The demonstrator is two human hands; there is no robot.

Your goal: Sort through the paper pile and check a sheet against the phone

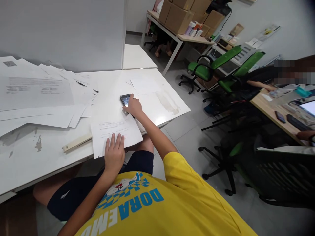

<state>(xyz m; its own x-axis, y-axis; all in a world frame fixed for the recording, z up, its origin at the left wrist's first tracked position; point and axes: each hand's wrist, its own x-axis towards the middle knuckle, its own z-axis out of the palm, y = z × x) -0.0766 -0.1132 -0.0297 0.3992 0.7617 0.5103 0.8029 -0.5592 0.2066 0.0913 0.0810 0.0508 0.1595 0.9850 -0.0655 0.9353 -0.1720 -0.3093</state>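
My left hand (114, 155) lies flat on a sheet of paper with handwriting (112, 127), its fingers stretched out near the table's front edge. The sheet's near right corner reaches over that edge. Beyond the sheet, my right hand (134, 106) grips a dark smartphone (125, 99) by its near side; the phone's screen is lit. The palm hides part of the phone. Left of the sheet is a long cream-coloured object (77, 143), shaped like a stapler. Another white sheet (145, 86) lies on the table past the phone.
A spread pile of printed papers (36, 95) covers the left of the white table (103, 85), below a grey partition (61, 32). Green office chairs (201, 70) stand to the right. Cardboard boxes (177, 18) sit on a table behind. A person (263, 77) is at the desk on the right.
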